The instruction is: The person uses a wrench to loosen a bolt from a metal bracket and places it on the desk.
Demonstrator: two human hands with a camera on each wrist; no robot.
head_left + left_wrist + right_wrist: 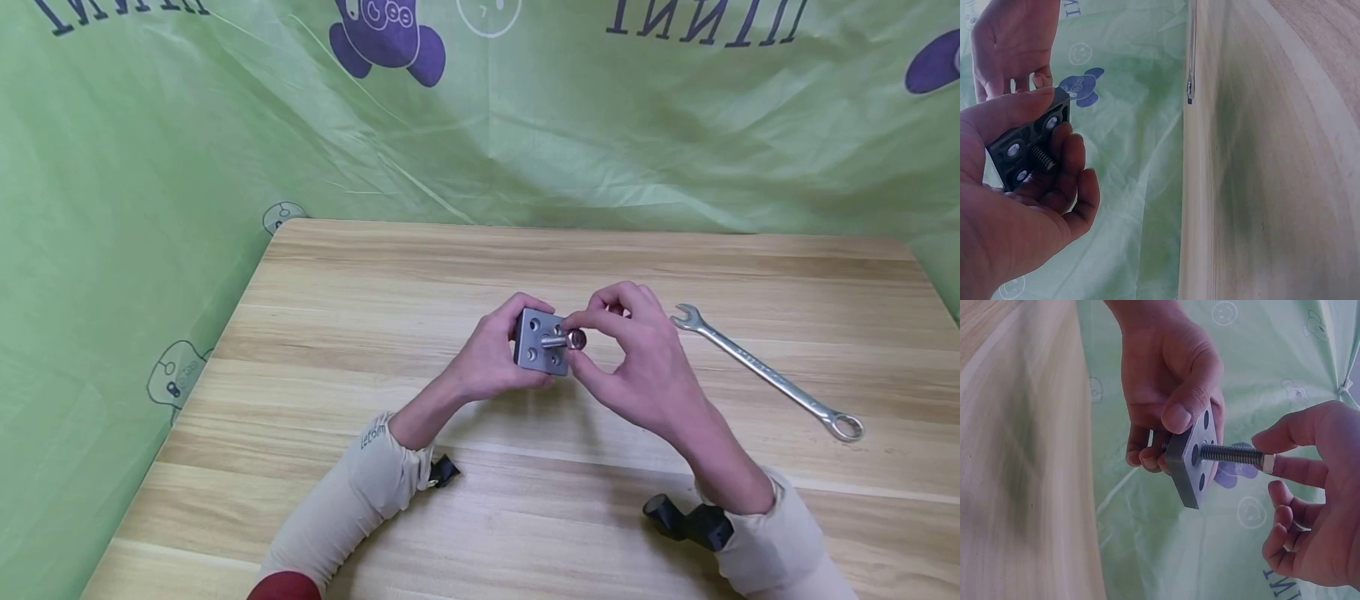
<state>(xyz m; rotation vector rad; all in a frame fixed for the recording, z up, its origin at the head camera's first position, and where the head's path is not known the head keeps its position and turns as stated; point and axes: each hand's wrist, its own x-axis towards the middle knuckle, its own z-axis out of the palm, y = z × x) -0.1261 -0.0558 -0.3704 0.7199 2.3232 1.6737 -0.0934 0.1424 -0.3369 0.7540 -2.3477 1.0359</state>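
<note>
My left hand [487, 354] grips a small square metal plate [537, 340] by its edges, with holes near its corners. A hex bolt [576, 339] passes through the plate's middle, most of its threaded shank standing out toward my right hand [648, 358]. In the right wrist view, the thumb and a finger of that hand are around the bolt's head [1268, 463]. The left wrist view shows the plate's dark back [1030, 133], where the bolt's threaded end [1043, 159] sticks out between several round metal fasteners [1014, 150].
A combination wrench [765, 371] lies slanted on the wooden table [337, 333], right of my right hand. Green printed cloth [525, 158] hangs behind and at the left. Black camera mounts [686, 522] sit at both wrists, over the beige sleeves [360, 475].
</note>
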